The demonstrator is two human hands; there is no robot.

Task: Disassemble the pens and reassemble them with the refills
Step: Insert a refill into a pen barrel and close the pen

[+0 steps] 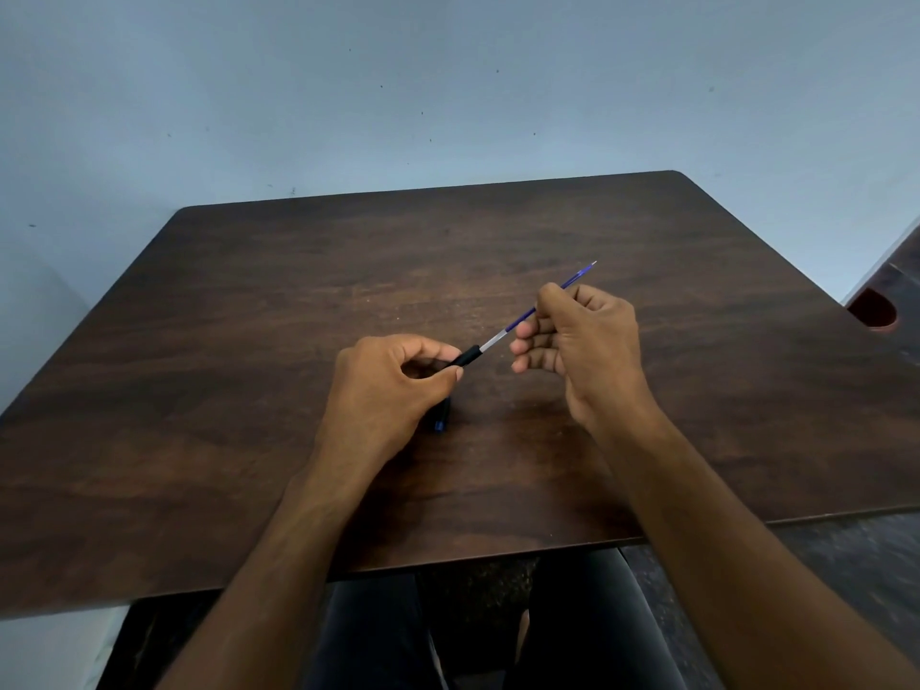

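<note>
My left hand (393, 385) pinches a black pen barrel (465, 357) between thumb and forefinger, just above the table. A thin refill (517, 321), blue with a clear stretch near the barrel, sticks out of the barrel's open end and slants up to the right. My right hand (580, 341) grips the refill around its middle, and the pointed tip (592, 264) shows beyond the knuckles. Another dark pen part with a blue end (439, 424) lies on the table under my left hand, mostly hidden.
The dark brown wooden table (249, 366) stands against a pale blue wall. My legs in dark trousers (498, 629) are under its front edge. A second dark surface with a red round object (873, 311) sits at the right edge.
</note>
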